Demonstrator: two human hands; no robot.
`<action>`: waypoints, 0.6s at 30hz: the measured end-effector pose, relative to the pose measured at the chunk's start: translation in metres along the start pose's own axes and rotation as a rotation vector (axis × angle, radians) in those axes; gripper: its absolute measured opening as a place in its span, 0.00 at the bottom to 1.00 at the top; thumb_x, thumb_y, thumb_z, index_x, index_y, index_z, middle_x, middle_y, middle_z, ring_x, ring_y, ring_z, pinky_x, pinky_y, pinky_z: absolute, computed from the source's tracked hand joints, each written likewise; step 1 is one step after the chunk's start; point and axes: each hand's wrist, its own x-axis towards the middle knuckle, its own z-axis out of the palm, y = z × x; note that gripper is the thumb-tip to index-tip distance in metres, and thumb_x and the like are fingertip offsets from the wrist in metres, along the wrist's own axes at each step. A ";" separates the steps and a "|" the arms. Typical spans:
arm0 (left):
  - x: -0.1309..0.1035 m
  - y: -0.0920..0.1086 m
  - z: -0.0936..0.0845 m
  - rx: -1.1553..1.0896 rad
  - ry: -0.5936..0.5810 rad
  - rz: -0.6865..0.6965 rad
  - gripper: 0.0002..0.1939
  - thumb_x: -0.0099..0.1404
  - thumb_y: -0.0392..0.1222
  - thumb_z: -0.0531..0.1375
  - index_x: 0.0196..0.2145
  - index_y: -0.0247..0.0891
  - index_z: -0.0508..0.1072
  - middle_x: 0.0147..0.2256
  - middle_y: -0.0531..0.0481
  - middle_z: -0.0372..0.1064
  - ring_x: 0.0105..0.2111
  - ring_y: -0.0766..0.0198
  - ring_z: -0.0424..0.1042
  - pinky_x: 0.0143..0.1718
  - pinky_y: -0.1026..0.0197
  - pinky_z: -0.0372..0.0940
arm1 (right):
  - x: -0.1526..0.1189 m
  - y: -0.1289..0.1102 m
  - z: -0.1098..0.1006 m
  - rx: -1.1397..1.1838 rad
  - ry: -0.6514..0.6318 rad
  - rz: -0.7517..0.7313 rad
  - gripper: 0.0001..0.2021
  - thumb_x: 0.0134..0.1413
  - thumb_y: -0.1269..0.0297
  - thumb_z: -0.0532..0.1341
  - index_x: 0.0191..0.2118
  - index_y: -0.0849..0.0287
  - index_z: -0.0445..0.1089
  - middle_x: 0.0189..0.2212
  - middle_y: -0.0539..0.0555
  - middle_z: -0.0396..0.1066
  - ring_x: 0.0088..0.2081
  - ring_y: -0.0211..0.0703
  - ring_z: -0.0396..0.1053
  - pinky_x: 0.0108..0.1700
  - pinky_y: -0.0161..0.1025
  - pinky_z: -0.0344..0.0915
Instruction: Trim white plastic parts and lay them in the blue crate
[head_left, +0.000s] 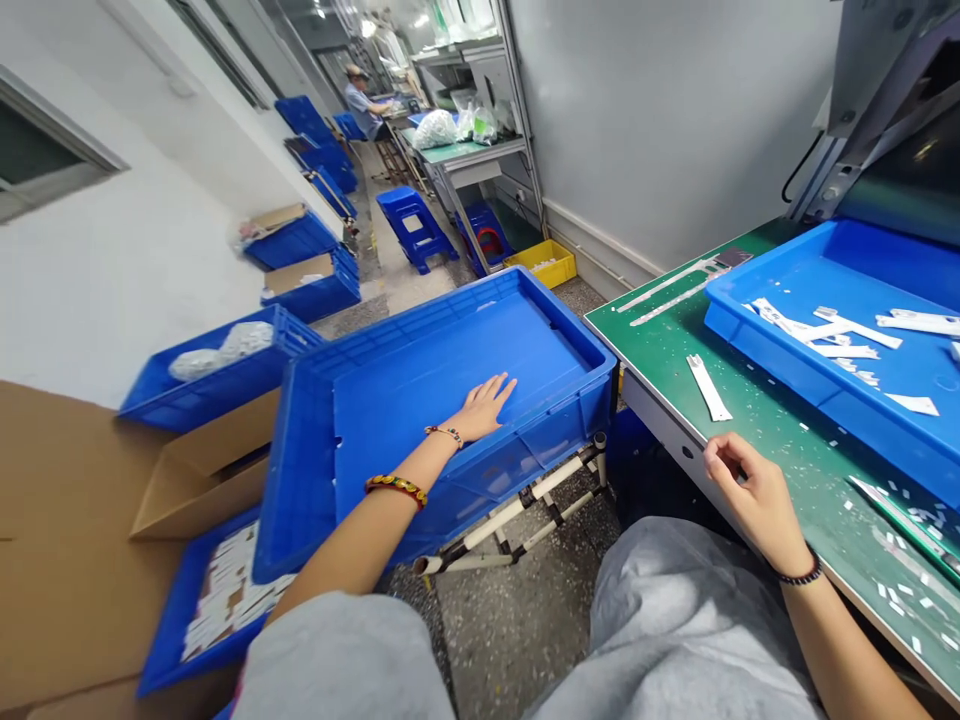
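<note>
My left hand (pixel 482 408) lies with its fingers spread on the blue sheet inside a large blue crate (pixel 442 365), near the crate's right-hand side, and holds nothing. At the edge of the green table (pixel 660 350), my right hand (pixel 746 485) is curled with thumb and fingertips close together; whether anything small is between them is hidden. A white plastic part (pixel 707 388) lies on the table just beyond that hand. Farther right, a blue tray (pixel 795 350) holds several white parts (pixel 847 330).
A green-handled tool (pixel 907 525) and white scraps lie on the table, with a caliper (pixel 682 290) farther back. Cardboard boxes (pixel 67 540) and blue bins (pixel 292 240) stand left. Beyond are a blue stool (pixel 416 228), a yellow bin (pixel 551 265) and a seated person (pixel 364 105).
</note>
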 end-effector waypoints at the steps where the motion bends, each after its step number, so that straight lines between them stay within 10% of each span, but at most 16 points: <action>1: 0.000 0.000 0.001 0.001 -0.010 0.007 0.44 0.61 0.35 0.54 0.71 0.39 0.40 0.73 0.39 0.28 0.72 0.50 0.33 0.70 0.46 0.38 | 0.000 0.001 0.000 -0.009 -0.006 -0.001 0.13 0.62 0.54 0.55 0.31 0.55 0.65 0.22 0.46 0.64 0.24 0.37 0.60 0.30 0.34 0.57; 18: 0.006 -0.008 0.021 0.043 0.029 0.038 0.46 0.58 0.32 0.53 0.71 0.37 0.38 0.72 0.35 0.26 0.72 0.49 0.28 0.69 0.42 0.35 | -0.001 0.006 0.002 -0.050 -0.069 -0.015 0.15 0.64 0.51 0.54 0.31 0.55 0.65 0.22 0.47 0.65 0.24 0.38 0.60 0.29 0.35 0.58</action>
